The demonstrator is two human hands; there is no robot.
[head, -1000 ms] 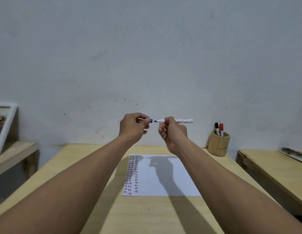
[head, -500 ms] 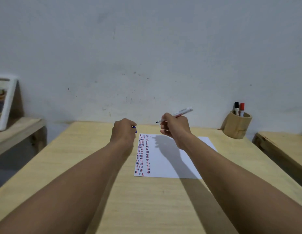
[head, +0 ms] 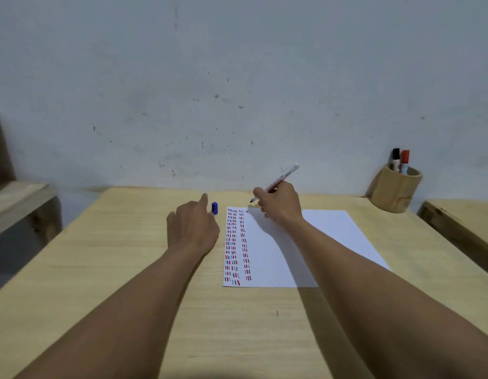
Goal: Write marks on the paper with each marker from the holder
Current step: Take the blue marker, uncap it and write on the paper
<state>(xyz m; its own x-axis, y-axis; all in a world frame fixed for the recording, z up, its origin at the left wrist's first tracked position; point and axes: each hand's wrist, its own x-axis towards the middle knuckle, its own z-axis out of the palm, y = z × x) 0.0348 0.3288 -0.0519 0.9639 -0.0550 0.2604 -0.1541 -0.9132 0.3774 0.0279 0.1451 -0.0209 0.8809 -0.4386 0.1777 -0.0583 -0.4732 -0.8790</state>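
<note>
— Marker, uncapped: where do we have it?
— Our right hand pinches its barrel; the tip points down just above the paper at its far edge, beside the columns of red and dark marks.
— Blue cap?
— At our left hand, pinched at the fingertips, just left of the paper.
— Remaining stock?
— Wooden holder, well right of our right fingers, with a black marker and a red marker.

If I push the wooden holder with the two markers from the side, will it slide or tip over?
The wooden holder looks wide and squat, so it would probably slide, not tip. The black marker and red marker lean loosely inside and would likely rattle. It already sits near the table edge.
</note>
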